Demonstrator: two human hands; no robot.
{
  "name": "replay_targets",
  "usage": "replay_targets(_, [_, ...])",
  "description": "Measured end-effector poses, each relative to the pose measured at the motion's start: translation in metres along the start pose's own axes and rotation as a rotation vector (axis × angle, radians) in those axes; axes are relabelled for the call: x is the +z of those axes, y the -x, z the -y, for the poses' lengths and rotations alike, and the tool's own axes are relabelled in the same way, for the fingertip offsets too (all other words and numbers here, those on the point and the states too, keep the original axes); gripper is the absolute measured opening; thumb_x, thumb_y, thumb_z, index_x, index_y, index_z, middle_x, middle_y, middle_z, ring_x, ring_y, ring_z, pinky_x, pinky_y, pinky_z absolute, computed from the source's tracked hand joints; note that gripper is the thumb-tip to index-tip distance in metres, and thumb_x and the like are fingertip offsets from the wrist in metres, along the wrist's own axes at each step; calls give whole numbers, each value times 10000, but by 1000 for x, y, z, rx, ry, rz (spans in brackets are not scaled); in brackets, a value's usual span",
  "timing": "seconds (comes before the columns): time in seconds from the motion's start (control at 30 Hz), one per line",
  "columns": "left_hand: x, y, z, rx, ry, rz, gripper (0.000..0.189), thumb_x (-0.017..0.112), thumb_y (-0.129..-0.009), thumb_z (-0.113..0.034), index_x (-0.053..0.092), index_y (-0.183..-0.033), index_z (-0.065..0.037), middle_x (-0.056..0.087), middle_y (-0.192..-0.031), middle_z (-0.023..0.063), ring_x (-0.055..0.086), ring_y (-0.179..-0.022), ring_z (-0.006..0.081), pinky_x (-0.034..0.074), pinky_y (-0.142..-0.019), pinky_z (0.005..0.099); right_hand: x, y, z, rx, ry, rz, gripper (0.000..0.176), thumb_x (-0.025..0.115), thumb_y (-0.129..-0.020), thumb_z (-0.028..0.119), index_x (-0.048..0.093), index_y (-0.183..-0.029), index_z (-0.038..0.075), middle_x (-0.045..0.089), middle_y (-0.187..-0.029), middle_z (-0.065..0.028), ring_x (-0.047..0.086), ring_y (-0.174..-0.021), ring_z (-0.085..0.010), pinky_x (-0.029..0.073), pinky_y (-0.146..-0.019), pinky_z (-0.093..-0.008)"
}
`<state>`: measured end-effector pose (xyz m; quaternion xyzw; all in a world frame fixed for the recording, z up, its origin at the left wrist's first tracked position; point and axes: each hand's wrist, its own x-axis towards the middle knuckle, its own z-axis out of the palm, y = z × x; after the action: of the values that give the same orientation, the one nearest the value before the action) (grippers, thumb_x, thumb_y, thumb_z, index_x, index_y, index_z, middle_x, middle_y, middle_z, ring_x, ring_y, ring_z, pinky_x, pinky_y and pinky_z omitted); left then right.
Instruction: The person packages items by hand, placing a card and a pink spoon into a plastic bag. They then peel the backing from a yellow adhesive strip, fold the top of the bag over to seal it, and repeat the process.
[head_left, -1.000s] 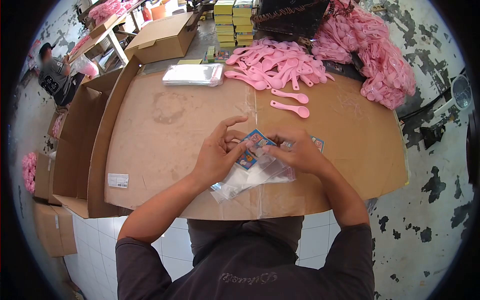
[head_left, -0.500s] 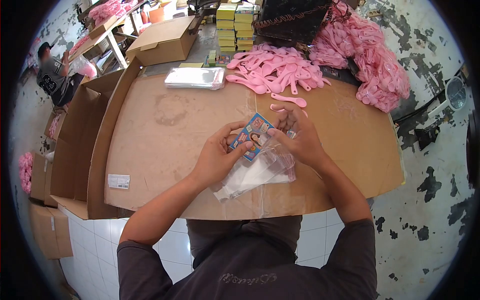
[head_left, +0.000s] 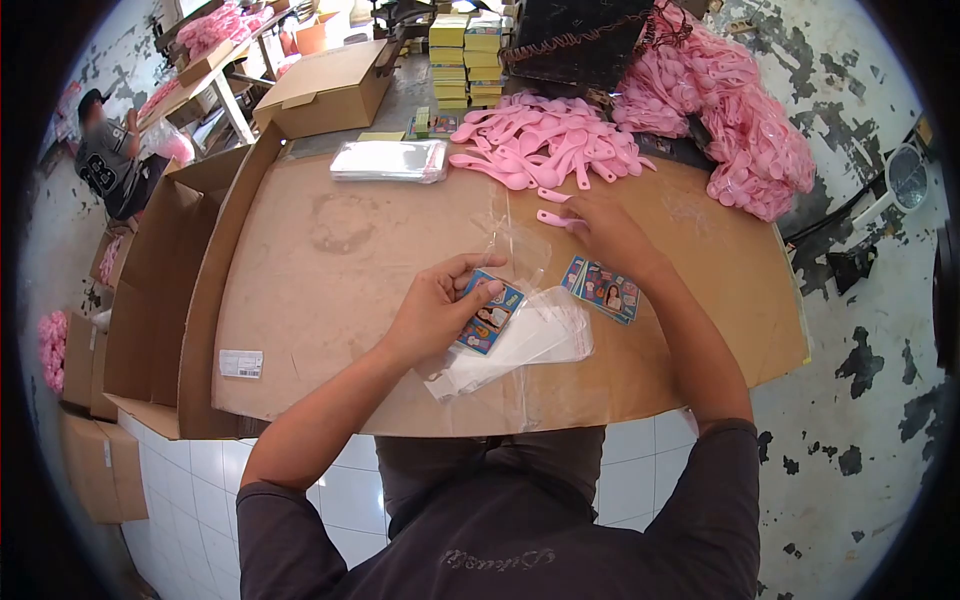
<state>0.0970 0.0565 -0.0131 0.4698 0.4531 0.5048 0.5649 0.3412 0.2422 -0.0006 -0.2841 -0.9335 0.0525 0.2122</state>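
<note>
Between thumb and fingers, my left hand (head_left: 432, 308) grips a blue printed card (head_left: 490, 316). A clear plastic bag (head_left: 522, 252) spreads out just beyond those fingertips. My right hand (head_left: 612, 238) reaches to the far side, its fingers closed at a pink spoon (head_left: 552, 217) whose bowl end they cover. Another pink spoon (head_left: 550, 195) lies right behind it, partly under the fingers. Flat clear bags (head_left: 535, 345) overlap on the cardboard below the card. Several similar cards (head_left: 610, 292) lie fanned beside my right forearm.
A heap of pink spoons (head_left: 555, 140) covers the back, with bagged spoons (head_left: 750, 140) behind at right. A pack of clear bags (head_left: 390, 161) lies back left, near stacked cards (head_left: 467, 60). An open carton (head_left: 165, 290) borders the left side. A person (head_left: 110, 155) sits far left.
My right hand has left the card and moved away to the spoons, uncovering the fanned cards. My left hand keeps the card, now slightly lower, and the clear bag shows beyond it.
</note>
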Motion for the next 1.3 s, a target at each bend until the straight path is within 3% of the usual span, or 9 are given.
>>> replay_targets(0.13, [2,0,3,38,75,8,391,680,-990,-56,564,-1356,20,734,-1005,64,678,-879,72,560,-750,227,-11,-2,17,151,-212,52,286,692,-938,47,640,-1211,-19,653,-980,-109,662,-902,-190,534,-798,-355])
replay_targets(0.33, [7,1,3,33,37,58,426,688,-975,-33,544,-1372,21,721,-1068,86,687,-959,93,564,-816,228,-21,-4,65,272,-1237,-260,479,684,-933,-14,501,-1375,3,591,-1039,-68,623,-773,-77,527,-630,-232])
replay_targets(0.53, [13,2,-2,33,-14,62,405,680,-986,-46,567,-1367,34,733,-1104,83,666,-953,75,560,-805,236,-11,4,86,247,-1203,-260,504,711,-929,-2,466,-1369,1,584,-1067,-85,667,-795,-117,562,-607,-224])
replay_targets(0.73, [8,-3,10,23,3,62,374,651,-1018,-98,585,-1355,49,738,-1136,99,680,-1002,98,563,-858,249,12,13,88,163,-1219,-309,288,690,-967,34,557,-1220,0,630,-1091,-104,662,-948,-129,580,-845,-268])
replay_targets(0.83, [8,-3,5,29,87,74,369,648,-1024,-116,594,-1350,49,741,-1137,103,690,-1017,115,565,-871,257,14,21,86,282,-1300,-160,295,675,-988,82,574,-1252,-4,649,-1137,-112,635,-1058,-153,530,-945,-305])
replay_targets(0.9, [5,-3,3,30,104,85,374,645,-1027,-125,591,-1357,42,742,-1137,106,694,-1018,122,563,-884,262,6,20,79,76,-1033,-82,344,669,-995,110,568,-1301,-9,653,-1151,-104,621,-1097,-170,515,-957,-324])
replay_targets(1.03, [-2,-1,-5,-35,98,150,399,638,-1033,-144,570,-1389,24,733,-1169,112,692,-1040,131,556,-911,267,-16,13,81,159,-1236,9,349,657,-996,142,621,-1313,1,658,-1162,-96,594,-1157,-184,495,-975,-358])
replay_targets(1.1, [-3,1,-5,-48,143,205,431,642,-1032,-157,544,-1416,12,730,-1177,111,686,-1056,127,552,-921,272,-20,9,88,80,-1260,-32,248,660,-982,120,681,-1208,19,661,-1157,-101,604,-1133,-193,487,-977,-360])
replay_targets(1.3, [-3,3,-15,86,208,293,490,655,-1019,-166,492,-1455,-12,654,-1337,134,628,-1214,168,500,-1037,334,-73,-6,104,-300,-753,12,86,733,-904,68,727,-989,50,672,-1155,-94,640,-1102,-222,507,-944,-370])
